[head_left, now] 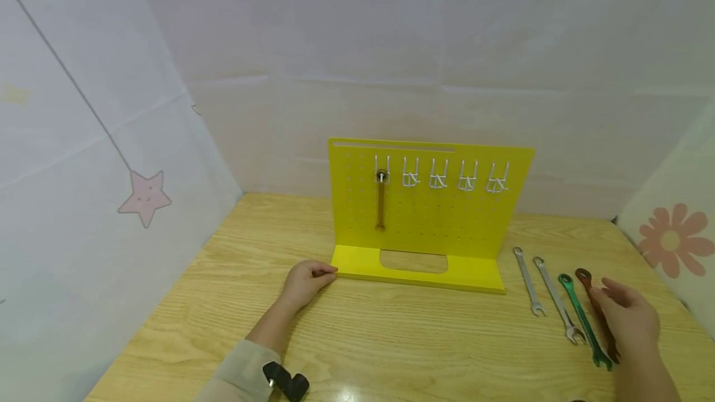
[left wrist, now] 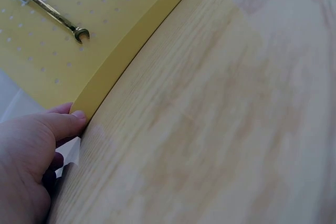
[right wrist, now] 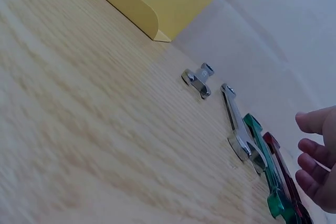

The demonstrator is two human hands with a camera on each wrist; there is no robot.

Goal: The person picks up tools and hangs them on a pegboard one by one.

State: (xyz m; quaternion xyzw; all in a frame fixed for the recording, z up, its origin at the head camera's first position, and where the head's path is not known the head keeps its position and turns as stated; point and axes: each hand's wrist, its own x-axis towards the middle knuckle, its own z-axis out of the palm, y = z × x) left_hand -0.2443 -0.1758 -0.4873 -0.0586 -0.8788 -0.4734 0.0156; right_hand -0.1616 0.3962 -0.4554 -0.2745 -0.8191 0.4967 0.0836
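Observation:
A yellow pegboard stand (head_left: pixel 424 222) stands upright on the table. Its front left corner is pinched by my left hand (head_left: pixel 304 281), the thumb on the front edge in the left wrist view. A gold-coloured wrench (head_left: pixel 381 203) hangs from the leftmost hook; the left wrist view shows the same wrench (left wrist: pixel 51 11). My right hand (head_left: pixel 628 315) hovers by a red wrench (head_left: pixel 600 315), its fingers loosely bent and apart from it in the right wrist view. Left of that lie a green wrench (head_left: pixel 583 318) and two silver wrenches, one longer (head_left: pixel 555 296) and one shorter (head_left: pixel 526 281).
Several metal hooks (head_left: pixel 438 175) without tools line the board to the right of the gold-coloured wrench. The wooden table (head_left: pixel 391 340) runs back to a pale cloth backdrop (head_left: pixel 391 48). A printed cloth (head_left: pixel 670 241) borders the right side.

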